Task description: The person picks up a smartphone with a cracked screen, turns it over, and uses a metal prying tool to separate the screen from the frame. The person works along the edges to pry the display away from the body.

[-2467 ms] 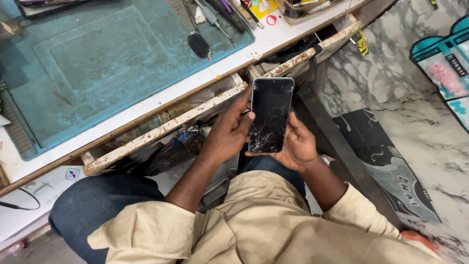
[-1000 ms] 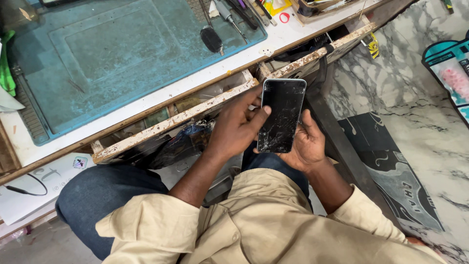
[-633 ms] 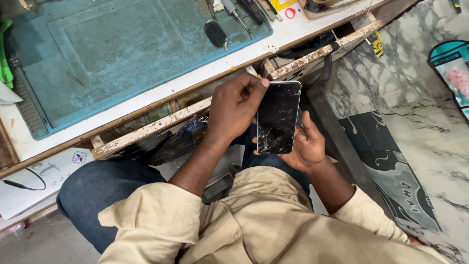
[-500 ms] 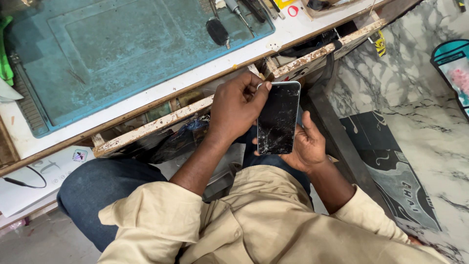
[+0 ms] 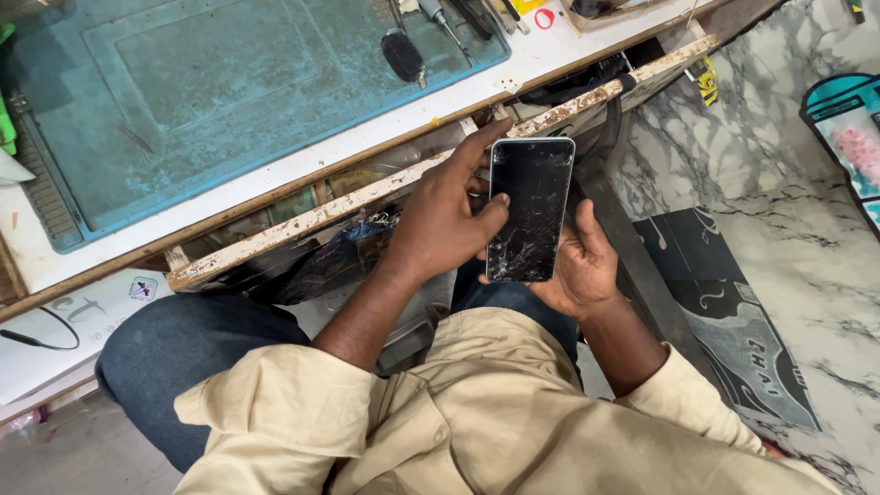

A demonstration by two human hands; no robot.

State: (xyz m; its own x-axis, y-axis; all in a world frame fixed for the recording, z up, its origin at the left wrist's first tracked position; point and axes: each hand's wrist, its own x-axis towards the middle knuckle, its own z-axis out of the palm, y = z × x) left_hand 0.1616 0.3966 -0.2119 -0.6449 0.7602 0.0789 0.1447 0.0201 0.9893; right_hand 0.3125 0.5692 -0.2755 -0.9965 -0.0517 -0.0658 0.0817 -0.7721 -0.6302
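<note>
I see both hands clamped on one smartphone [image 5: 530, 209] over my lap: left hand [image 5: 446, 215] gripping its left edge, right hand [image 5: 579, 266] cradling it beneath. Beyond lies one teal work mat [image 5: 229, 92] on the white tabletop [image 5: 302, 165]; marble floor [image 5: 788, 238] to the right. The dark screen is badly cracked.

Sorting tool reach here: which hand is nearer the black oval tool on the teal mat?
Left. The left hand grips the cracked phone at its left edge, below the black oval tool. The right hand cradles the phone's lower right, farther away.
</note>
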